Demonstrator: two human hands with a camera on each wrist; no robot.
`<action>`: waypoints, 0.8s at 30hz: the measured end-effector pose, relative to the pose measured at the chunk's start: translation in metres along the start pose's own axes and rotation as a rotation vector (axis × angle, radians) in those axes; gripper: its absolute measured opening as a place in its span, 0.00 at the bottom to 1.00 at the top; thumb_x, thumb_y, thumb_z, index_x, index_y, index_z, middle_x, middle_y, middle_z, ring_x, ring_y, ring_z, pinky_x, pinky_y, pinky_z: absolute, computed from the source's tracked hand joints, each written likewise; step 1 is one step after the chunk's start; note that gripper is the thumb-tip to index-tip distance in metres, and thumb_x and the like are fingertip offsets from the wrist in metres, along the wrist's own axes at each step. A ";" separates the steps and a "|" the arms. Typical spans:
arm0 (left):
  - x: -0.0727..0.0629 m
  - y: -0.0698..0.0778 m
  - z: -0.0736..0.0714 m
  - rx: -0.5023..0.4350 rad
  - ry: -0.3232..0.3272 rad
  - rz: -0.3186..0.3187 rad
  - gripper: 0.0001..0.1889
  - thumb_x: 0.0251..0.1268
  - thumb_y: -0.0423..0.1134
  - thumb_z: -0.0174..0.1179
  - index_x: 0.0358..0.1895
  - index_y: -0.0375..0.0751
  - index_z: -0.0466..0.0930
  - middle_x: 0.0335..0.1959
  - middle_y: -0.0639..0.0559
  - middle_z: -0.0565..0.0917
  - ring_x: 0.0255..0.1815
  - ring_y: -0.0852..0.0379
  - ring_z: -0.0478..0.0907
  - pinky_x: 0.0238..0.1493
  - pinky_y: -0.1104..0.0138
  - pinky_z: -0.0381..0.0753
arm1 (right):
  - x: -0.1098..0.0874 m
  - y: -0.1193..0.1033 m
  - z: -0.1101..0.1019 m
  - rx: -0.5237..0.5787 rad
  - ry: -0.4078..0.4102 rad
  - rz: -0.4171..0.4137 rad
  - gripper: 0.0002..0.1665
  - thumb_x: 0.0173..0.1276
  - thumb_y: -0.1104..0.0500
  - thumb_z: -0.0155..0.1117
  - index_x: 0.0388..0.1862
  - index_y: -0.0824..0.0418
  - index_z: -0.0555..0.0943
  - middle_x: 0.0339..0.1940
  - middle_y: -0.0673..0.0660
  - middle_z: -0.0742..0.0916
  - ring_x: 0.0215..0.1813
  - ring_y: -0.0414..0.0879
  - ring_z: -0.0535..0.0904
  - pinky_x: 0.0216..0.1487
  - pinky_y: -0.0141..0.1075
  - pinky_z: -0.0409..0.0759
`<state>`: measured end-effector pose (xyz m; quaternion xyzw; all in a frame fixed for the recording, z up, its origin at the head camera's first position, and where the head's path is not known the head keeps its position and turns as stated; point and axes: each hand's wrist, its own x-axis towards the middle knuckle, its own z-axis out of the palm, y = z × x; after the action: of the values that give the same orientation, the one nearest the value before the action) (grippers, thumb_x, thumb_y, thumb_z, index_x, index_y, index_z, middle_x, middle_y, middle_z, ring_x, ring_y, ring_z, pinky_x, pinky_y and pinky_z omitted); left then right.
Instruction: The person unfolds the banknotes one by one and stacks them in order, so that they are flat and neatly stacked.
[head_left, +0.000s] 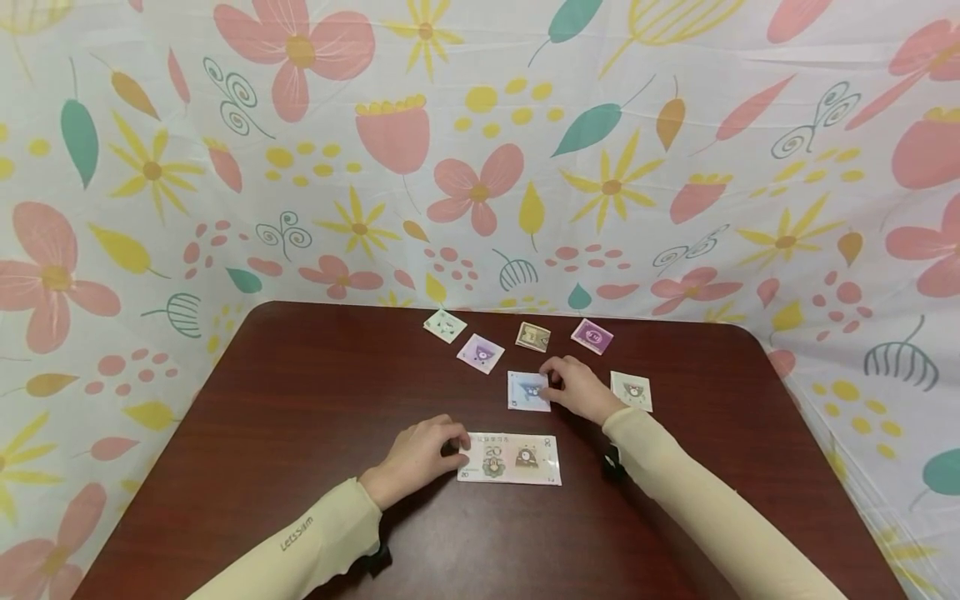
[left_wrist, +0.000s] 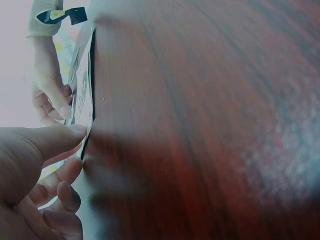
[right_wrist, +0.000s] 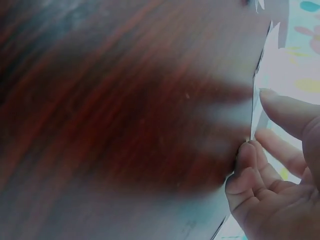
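A long, unfolded banknote marked 20 [head_left: 510, 460], with a cartoon figure on it, lies flat near the middle of the table. My left hand [head_left: 420, 454] pinches its left end, and in the left wrist view the thumb [left_wrist: 60, 137] presses on top with a finger at the edge below. Beyond it lies a small, folded blue banknote [head_left: 525, 392]. My right hand [head_left: 581, 390] holds that one by its right edge, thumb over the paper and fingers curled at the side in the right wrist view. The 20 note [left_wrist: 84, 95] appears nearly edge-on in the left wrist view.
Several small folded notes lie farther back: a pale green one [head_left: 445, 326], a lilac one [head_left: 480, 354], a brown one [head_left: 533, 337] and a purple one [head_left: 592, 337]. Another pale note [head_left: 632, 392] is right of my right hand. Flowered cloth [head_left: 480, 108] hangs behind the dark table [head_left: 300, 375].
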<state>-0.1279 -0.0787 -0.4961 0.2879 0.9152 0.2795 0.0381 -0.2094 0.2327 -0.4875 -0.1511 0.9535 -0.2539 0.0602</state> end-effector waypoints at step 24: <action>0.000 0.000 0.000 0.011 0.001 -0.008 0.07 0.61 0.39 0.76 0.38 0.51 0.86 0.35 0.59 0.80 0.36 0.62 0.79 0.34 0.64 0.77 | -0.013 0.003 0.004 0.117 0.114 0.120 0.09 0.69 0.61 0.72 0.43 0.63 0.82 0.32 0.54 0.86 0.36 0.46 0.80 0.43 0.43 0.78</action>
<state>-0.1274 -0.0785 -0.4964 0.2844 0.9178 0.2746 0.0369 -0.1974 0.2373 -0.4919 -0.0755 0.9462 -0.3131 0.0298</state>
